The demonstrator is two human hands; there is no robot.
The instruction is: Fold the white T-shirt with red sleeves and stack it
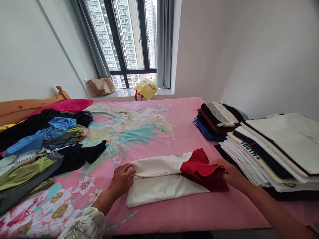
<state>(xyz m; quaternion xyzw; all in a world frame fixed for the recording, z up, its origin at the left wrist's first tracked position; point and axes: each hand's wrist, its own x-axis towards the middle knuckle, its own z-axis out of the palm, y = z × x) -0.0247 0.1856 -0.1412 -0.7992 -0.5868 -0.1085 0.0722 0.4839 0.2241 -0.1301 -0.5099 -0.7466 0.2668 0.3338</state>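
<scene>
A white and red garment (159, 186) lies folded on the bed in front of me, its white part on the left and its red end on the right. A small dark round print shows near its far edge. My left hand (124, 176) is closed on the white left edge, near the far corner, with the fingers bent over the fabric. At the other end, my right hand (229, 171) pinches the red fabric, which stands up slightly in loose folds. The thumb of my left hand is mostly hidden.
Right of the garment stand a tall stack of folded white and black clothes (281, 132) and a smaller dark stack (221, 116). Loose clothes (47, 142) heap up on the left. A pink patterned bedsheet (179, 132) lies underneath. Bags, one yellow (146, 89), sit by the window.
</scene>
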